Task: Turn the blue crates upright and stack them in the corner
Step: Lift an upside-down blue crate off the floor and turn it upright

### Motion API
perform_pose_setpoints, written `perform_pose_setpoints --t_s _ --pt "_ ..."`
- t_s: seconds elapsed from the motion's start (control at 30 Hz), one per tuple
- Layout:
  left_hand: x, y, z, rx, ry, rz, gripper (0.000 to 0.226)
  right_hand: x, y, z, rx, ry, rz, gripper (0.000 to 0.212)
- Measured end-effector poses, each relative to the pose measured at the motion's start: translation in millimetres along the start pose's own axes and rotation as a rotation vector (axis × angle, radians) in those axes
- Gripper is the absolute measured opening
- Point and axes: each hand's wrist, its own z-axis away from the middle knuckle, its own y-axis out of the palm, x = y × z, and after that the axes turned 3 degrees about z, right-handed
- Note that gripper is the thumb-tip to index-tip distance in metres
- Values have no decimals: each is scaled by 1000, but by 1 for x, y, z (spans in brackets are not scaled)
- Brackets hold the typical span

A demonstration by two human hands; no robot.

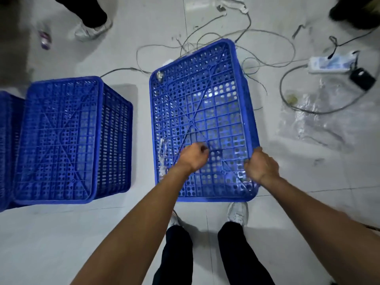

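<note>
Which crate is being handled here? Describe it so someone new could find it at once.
On the white tiled floor, look just ahead of the person's white shoes. The blue crate there lies upside down, with the left hand on its base and the right hand on its right edge. The neighbouring crate to the left is untouched.

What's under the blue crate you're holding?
Through the holes of the blue crate only pale floor shows. Grey cables run behind its far edge; whether they continue underneath is hidden. Nothing clear shows inside.
</note>
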Motion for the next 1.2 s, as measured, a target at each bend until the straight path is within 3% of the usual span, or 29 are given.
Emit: perform_pose_setpoints --t_s 0.13,0.37,0.7,0.87,1.03,1.2 --pt "-12 -10 7 -49 59 30 30 29 6 21 -53 -55 1 57" --pt "0 -8 15 -146 96 156 43 74 26 58 -129 -195 -8 45" --pt "36 -52 29 -341 15 -68 41 151 35 82 -143 -398 -28 59" --pt "58 -75 39 -395 -22 -77 37 170 39 81 -121 -552 -106 41" --pt "88 -96 46 -433 -61 -140 33 159 42 53 -130 -294 -250 27" --pt "123 -111 49 -476 -122 -174 47 130 59 27 -57 -20 -240 40"
